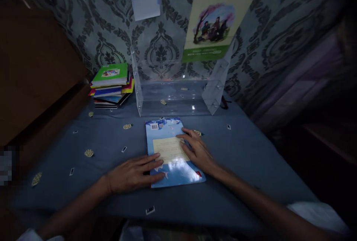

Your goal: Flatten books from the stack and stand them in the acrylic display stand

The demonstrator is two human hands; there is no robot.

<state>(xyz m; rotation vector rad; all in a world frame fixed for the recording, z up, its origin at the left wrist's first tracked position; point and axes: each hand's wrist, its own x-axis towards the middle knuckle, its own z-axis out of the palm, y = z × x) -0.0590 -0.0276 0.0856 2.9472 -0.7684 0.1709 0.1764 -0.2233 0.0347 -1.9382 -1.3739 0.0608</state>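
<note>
A blue book (167, 131) lies on the table with its barcode corner at the far left and a pale text panel across the middle. My left hand (134, 174) rests at its near left edge, fingers spread and the tips on the cover. On the right side, my right hand (196, 150) lies over the edge with its fingers stretched across the pale panel. Neither hand is closed round the book. Glare covers part of the lower cover.
A clear acrylic stand (173, 109) is behind the book. To its left rises a stack of books (111, 84) topped by a green one. A green-and-cream book (214, 21) leans upright at the stand's upper right. Patterned cloth (106, 137) covers the table.
</note>
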